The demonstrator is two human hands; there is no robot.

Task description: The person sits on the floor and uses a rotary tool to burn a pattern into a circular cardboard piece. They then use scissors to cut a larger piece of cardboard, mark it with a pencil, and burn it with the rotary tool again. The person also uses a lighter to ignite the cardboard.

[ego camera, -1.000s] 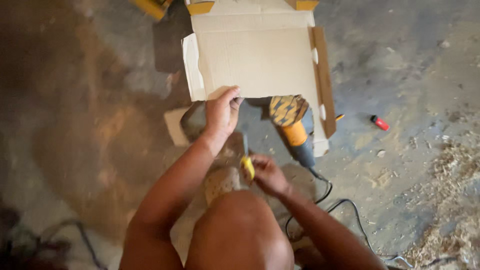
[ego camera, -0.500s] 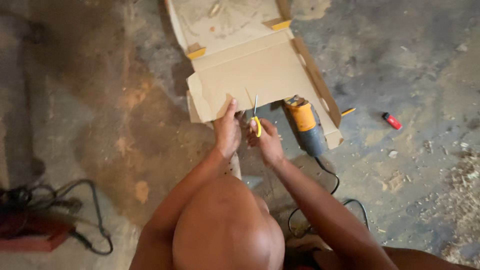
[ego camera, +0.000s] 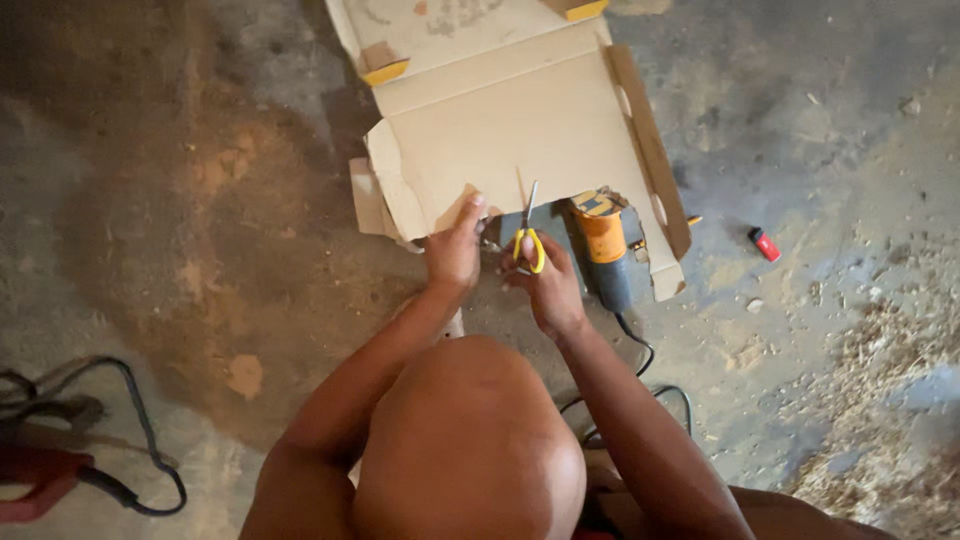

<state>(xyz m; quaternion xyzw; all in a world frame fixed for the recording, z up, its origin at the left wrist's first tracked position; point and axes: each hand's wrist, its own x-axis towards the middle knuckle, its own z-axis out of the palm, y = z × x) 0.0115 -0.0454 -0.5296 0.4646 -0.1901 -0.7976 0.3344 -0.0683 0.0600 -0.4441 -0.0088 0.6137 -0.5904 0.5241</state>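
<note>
We close our right hand (ego camera: 548,285) around yellow scissors (ego camera: 528,238), blades pointing up into the cardboard (ego camera: 520,135), while our left hand (ego camera: 455,250) pinches its edge.

Tan cardboard (ego camera: 520,130) with yellow corner tabs (ego camera: 385,72); scissors (ego camera: 528,240) with yellow handles; orange-and-grey power tool (ego camera: 603,245); small red lighter (ego camera: 765,244); mottled grey-brown floor (ego camera: 180,200); black cable (ego camera: 140,440).

A rough workshop: a bare, stained concrete floor (ego camera: 180,200), sawdust and shavings (ego camera: 880,400) scattered toward its right edge, a corded orange power tool (ego camera: 603,245) lying beside flattened cardboard (ego camera: 520,130), and a black cable (ego camera: 140,440) coiled at the left edge.
</note>
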